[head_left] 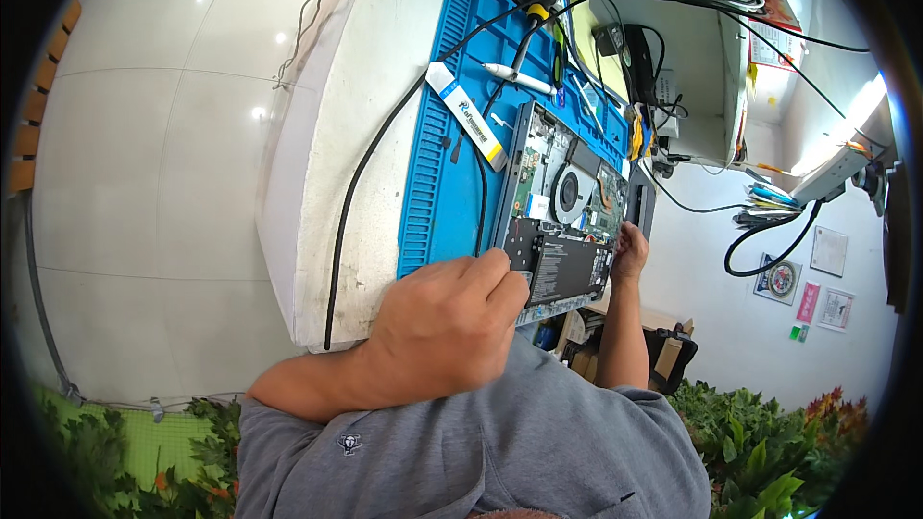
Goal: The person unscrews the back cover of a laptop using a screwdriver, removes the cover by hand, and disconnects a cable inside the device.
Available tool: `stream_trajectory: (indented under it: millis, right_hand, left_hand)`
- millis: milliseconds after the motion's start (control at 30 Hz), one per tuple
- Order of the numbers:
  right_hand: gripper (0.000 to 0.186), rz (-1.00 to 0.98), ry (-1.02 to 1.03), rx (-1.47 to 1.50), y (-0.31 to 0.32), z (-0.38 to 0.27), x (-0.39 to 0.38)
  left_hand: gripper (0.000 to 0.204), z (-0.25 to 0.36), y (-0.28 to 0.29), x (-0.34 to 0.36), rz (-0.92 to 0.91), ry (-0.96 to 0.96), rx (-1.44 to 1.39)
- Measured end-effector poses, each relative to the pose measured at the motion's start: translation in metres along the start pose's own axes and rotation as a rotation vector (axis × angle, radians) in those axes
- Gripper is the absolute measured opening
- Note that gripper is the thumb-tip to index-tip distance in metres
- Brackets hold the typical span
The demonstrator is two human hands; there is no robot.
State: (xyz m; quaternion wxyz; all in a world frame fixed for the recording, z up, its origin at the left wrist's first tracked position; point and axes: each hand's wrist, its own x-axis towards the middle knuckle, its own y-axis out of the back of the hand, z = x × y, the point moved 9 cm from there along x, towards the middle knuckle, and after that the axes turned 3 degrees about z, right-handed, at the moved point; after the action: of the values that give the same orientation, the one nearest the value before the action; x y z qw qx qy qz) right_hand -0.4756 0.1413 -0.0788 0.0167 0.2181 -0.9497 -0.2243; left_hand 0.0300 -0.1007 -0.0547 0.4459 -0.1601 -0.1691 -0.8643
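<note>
An opened laptop (569, 264) lies with its inside facing up, its near edge at my body. A round black fan (568, 194), a green circuit board (607, 202) and a flat black battery (569, 267) show in it. My left hand (452, 317) is closed at the laptop's near left corner, fingers curled under; its fingertips and anything between them are hidden. At the right edge, beside the battery, my right hand (630, 250) has bent fingers closed on the laptop's side.
Beneath the laptop lies a blue ridged work mat (428, 197) on a white table (332, 221). A white narrow box (466, 115), a white pen-like tool (519, 79) and a yellow-black-handled screwdriver (538, 12) lie beyond. A black cable (370, 149) crosses the table's left side. More cables hang at the right.
</note>
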Motion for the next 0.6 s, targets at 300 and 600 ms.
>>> stream_trajectory:
  millis: [300,600]
  right_hand:
    - [0.025,0.060,0.003,0.010,0.0009,0.0005,0.0037]
    - [0.025,0.082,0.003,0.015,0.0030,0.0019,0.0047]
  left_hand:
    - [0.016,0.0003,-0.0009,-0.0012,-0.011,-0.028,-0.017]
    - [0.016,0.0005,-0.0045,-0.0020,-0.033,-0.030,-0.014]
